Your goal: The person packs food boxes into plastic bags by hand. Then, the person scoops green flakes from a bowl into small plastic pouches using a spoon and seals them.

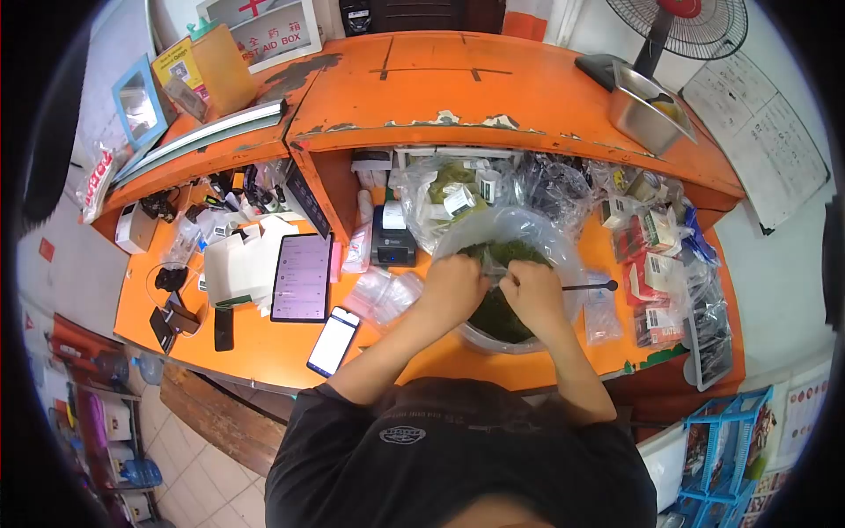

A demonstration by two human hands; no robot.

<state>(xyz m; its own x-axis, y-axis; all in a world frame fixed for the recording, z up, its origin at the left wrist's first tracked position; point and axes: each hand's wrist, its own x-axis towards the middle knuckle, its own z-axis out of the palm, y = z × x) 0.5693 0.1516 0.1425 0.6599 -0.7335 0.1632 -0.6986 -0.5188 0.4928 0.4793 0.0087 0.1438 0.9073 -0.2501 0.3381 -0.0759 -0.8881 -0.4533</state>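
My left hand (459, 283) and my right hand (533, 293) are close together over a large translucent tub (568, 255) on the orange counter. Between them is a small clear plastic bag (495, 266), its top edge pinched by the fingers of both hands. The bag's contents are hard to make out. Loose dark green dried material (503, 319) fills the lower part of the tub. A black spoon handle (591, 286) sticks out over the tub's right rim, just beyond my right hand; its other end is hidden.
Left of the tub are flat clear bags (385, 295), a lit phone (334, 341), a tablet (301, 278) and a small black printer (393, 239). More small bags (602, 315) lie at right, beside stacked boxes (656, 277). A raised orange shelf (493, 88) runs behind.
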